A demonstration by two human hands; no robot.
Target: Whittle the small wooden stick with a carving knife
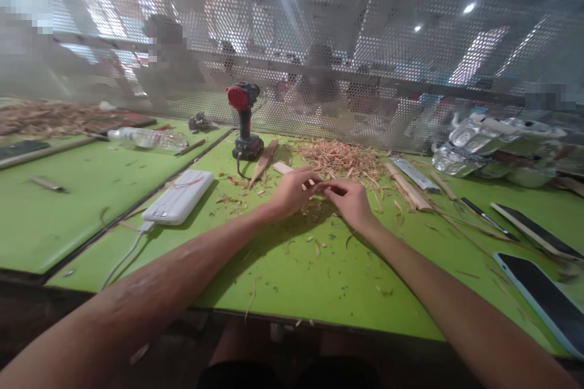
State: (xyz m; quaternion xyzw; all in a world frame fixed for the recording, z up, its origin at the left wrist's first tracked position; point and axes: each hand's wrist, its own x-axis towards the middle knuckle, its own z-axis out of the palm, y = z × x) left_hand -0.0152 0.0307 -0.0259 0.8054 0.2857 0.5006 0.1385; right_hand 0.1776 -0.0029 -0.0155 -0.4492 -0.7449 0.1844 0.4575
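Note:
My left hand point(294, 192) is closed around a slim pale wooden piece point(283, 168), whose flat end sticks out beyond the fingers to the upper left. Fingertips of my right hand point(349, 199) are pinched together and meet the left fingertips above the green table point(292, 273); what they grip, if anything, is too small to tell. Just behind the hands lies a heap of curly wood shavings point(340, 158). Smaller chips are scattered beneath them.
A red and black cordless drill point(245, 121) stands behind left. Left lies a white power bank point(179, 197) with a cable. Right are wooden strips point(408, 187), a metal ruler-like bar point(415, 174), a pen point(489, 219), phones point(542, 298) and silvery packages point(497, 146). Perforated mesh point(365, 73) rises behind.

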